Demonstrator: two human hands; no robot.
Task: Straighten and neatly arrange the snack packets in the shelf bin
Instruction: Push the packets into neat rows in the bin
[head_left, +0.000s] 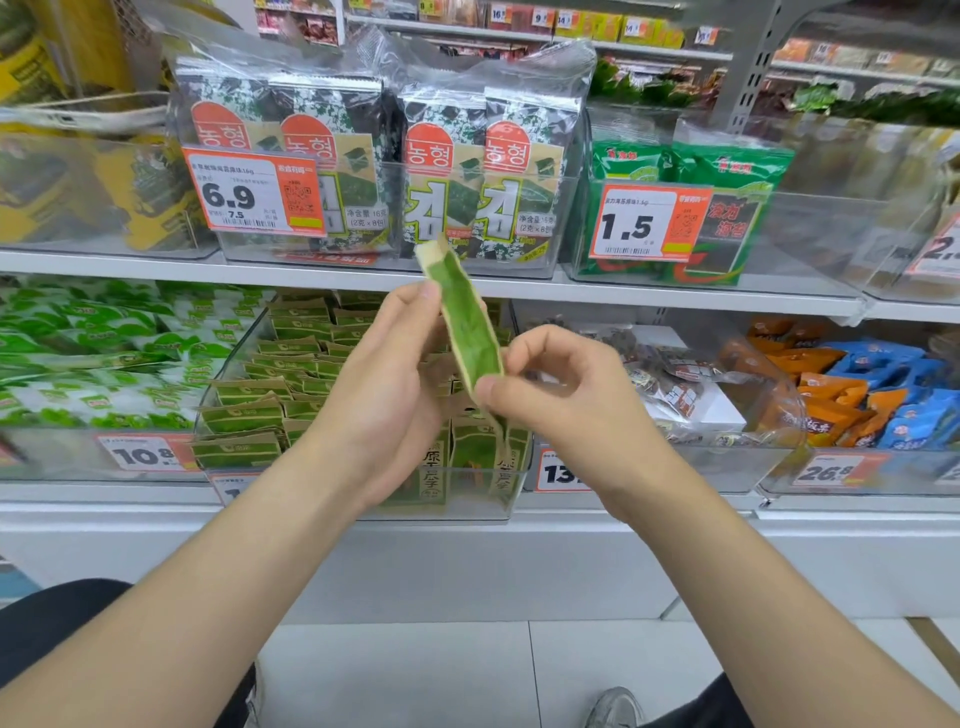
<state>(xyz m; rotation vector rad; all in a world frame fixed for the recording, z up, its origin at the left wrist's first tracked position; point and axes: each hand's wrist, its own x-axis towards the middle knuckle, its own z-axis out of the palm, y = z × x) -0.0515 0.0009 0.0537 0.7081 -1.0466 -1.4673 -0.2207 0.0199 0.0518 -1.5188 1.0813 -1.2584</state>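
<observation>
clear glossy plastic bin (236, 332), matt green-and-tan packet (464, 322) — crinkly shiny seaweed bags (447, 156)

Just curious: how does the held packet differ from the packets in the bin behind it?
The held packet is in the air, pinched by the left hand and right hand; the bin packets rest in their bin. The held packet shows its narrow side, tilted; the bin packets lie in overlapping rows. Both are green and tan.

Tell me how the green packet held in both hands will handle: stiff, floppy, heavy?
Probably light: the green packet is held up by fingertip pinches from the left hand and right hand. Likely semi-stiff, since it stands edge-on with only a slight bend. Its wrapper looks smooth, so it may slip.
</observation>
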